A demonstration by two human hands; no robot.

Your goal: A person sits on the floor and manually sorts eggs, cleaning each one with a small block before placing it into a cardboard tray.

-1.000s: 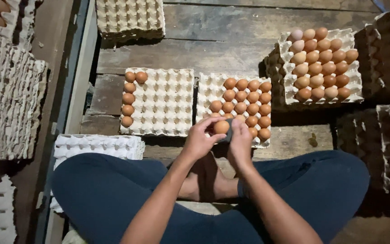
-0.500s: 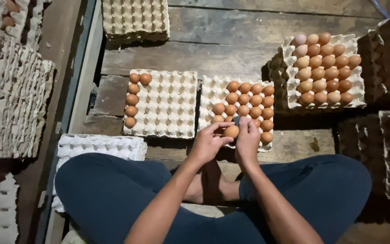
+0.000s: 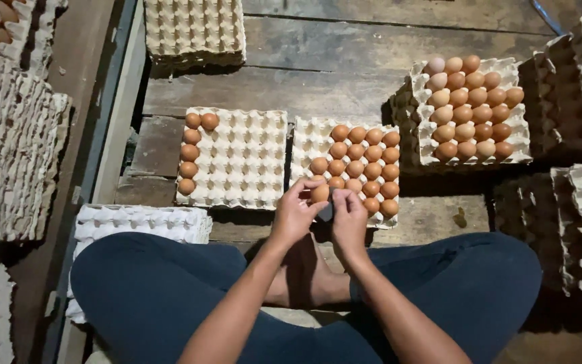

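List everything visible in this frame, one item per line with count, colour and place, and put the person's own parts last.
Held egg: one, brown, between both hands at the middle tray's near edge.
Dark small object: one, grey, between the hands; kind unclear.
Middle tray: one, pale, partly filled with brown eggs, centre floor.
Left tray: one, pale, a few brown eggs along its left edge.
Full tray stack: one, brown and pale eggs on top, upper right.
Empty tray stack: one, pale, top centre.
White trays: near the left knee.
More tray stacks: far left and far right.
Wooden floor: dark planks.
Legs: crossed, dark trousers.
Left hand: on the egg.
Right hand: beside it.
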